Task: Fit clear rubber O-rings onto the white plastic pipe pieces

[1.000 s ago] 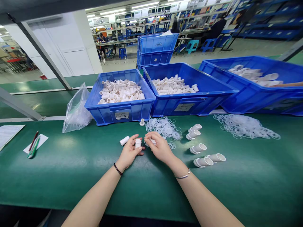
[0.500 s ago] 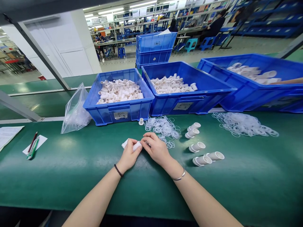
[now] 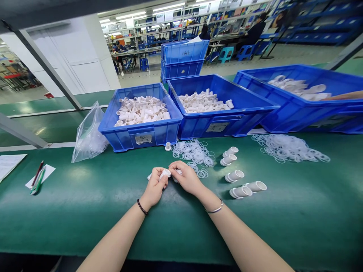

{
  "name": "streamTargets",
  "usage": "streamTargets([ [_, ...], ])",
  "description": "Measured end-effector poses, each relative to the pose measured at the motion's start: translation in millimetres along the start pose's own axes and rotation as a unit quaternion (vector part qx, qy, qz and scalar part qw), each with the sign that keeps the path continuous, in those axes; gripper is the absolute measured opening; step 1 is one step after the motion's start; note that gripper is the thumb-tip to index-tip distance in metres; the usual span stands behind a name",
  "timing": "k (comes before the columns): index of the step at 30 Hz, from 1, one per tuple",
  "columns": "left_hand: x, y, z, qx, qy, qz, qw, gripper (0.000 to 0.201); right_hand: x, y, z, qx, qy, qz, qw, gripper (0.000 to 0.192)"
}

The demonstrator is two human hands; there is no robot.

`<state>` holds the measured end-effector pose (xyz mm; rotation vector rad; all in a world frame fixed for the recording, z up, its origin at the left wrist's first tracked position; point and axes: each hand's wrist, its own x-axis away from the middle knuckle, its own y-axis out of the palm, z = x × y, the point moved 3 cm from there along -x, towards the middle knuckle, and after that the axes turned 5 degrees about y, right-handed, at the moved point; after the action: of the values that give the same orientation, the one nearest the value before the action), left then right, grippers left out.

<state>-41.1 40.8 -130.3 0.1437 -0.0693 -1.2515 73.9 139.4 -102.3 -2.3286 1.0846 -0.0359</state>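
My left hand [image 3: 155, 187] grips a small white plastic tube fitting [image 3: 164, 173], tilted with its open end toward my right hand [image 3: 185, 176]. My right hand's fingertips pinch at that end; what they hold is too small to tell, perhaps a clear ring. Both hands rest on the green mat [image 3: 85, 196]. Another white fitting [image 3: 149, 176] lies just behind my left hand. A heap of clear rubber rings [image 3: 193, 152] lies just beyond my right hand. Several white flanged sleeves [image 3: 236, 175] lie on their sides to its right.
Three blue bins line the back: one of short white tubes [image 3: 141, 111], one of white fittings [image 3: 207, 102], a larger bin [image 3: 297, 90] at the right. A clear bag [image 3: 89, 134] lies left. A second ring pile [image 3: 289, 148], a single fitting [image 3: 168, 146], and pens on paper [image 3: 38, 175] are nearby.
My left hand has tipped the fitting from upright to tilted toward my right hand, and my right hand's fingertips have closed in on its end. The view shifted slightly.
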Motion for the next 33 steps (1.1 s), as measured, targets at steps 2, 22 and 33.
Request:
streamTargets([
  [2, -1, 4.6, -4, 0.069, -0.024, -0.002, 0.997, 0.042, 0, 0, 5, -0.026, 0.017, 0.016, 0.999, 0.016],
  [22, -3, 2.8, -2, 0.224, -0.06, 0.059, 0.971, 0.037, 2, 7, 6, -0.259, 0.217, -0.059, 0.939, 0.041],
  [33, 3, 11.6, 4, 0.3, -0.099, 0.024, 0.948, 0.042, 8, 17, -3, -0.358, 0.199, -0.049, 0.911, 0.048],
])
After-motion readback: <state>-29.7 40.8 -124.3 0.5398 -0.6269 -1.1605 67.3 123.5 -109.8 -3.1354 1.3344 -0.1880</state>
